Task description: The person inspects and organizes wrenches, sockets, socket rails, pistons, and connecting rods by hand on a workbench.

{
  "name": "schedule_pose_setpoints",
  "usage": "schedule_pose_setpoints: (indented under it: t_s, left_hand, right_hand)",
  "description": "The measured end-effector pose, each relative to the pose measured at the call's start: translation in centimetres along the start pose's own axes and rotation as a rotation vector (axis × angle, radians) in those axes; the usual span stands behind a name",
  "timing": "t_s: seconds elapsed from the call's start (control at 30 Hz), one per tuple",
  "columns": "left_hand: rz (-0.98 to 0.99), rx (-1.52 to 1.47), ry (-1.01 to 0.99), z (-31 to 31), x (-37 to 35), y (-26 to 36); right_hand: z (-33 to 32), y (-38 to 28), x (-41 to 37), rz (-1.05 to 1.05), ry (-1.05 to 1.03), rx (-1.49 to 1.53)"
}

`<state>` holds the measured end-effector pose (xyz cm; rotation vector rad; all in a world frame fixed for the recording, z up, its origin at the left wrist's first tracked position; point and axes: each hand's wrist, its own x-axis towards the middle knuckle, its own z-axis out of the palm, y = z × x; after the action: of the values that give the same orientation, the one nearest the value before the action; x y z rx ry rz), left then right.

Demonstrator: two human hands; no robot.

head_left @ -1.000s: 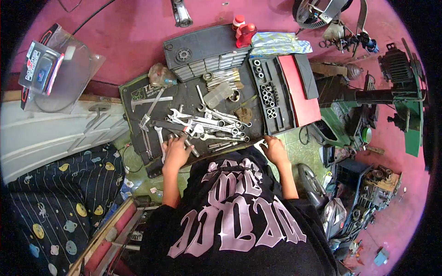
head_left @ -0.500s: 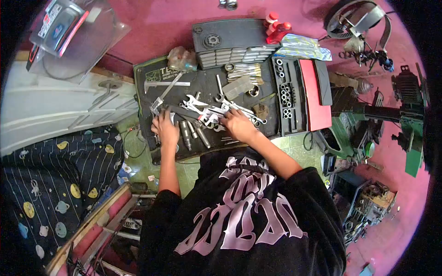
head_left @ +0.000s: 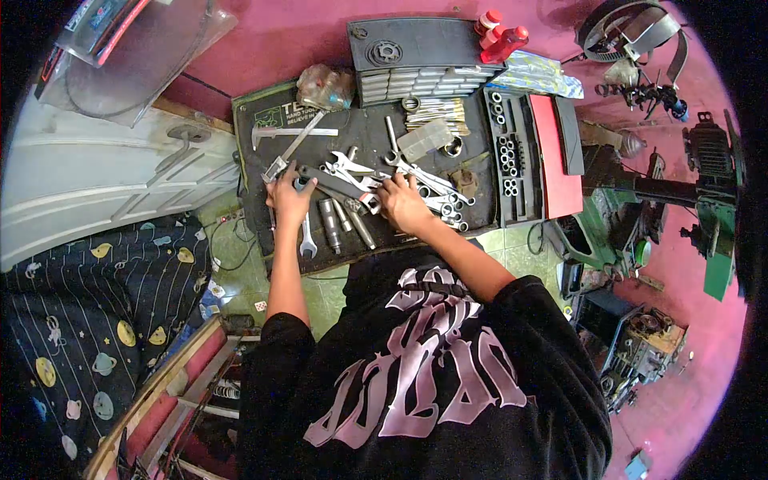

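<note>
My left hand is closed at the mat's left side, its thumb and fingers around the upper end of an open-end wrench that points toward me. Just beyond those fingertips lies a vernier caliper. A dark-handled adjustable wrench stretches between my hands, its head close to my right fingers. My right hand has its fingers bent down over the metal tools, hiding what they grip. To its right are several combination wrenches. Thick metal cylinders lie between my forearms.
A dark tool mat covers the table. At the back stand a small-drawer cabinet and red bottles. On the right lie a socket tray and a red panel. A door stands at left.
The view has shifted slightly. Near my left hand, the open-end wrench now shows clearly below the wrist. My right hand has moved a little left over the tools.
</note>
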<state>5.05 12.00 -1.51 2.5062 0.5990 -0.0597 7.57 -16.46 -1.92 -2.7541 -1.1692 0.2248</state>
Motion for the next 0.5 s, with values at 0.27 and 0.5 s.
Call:
schedule_pose_setpoints:
  t_s: [0.27, 0.5]
  left_hand:
    - [-0.092, -0.462, -0.031, 1.7, -3.1, 0.2]
    - [-0.008, -0.487, 0.048, 4.2, -7.6, 3.4]
  right_hand:
    - [-1.3, 2.7, -4.2, 0.201, 0.041, -0.018]
    - [-1.3, 6.0, -7.4, 0.361, 0.147, 0.085]
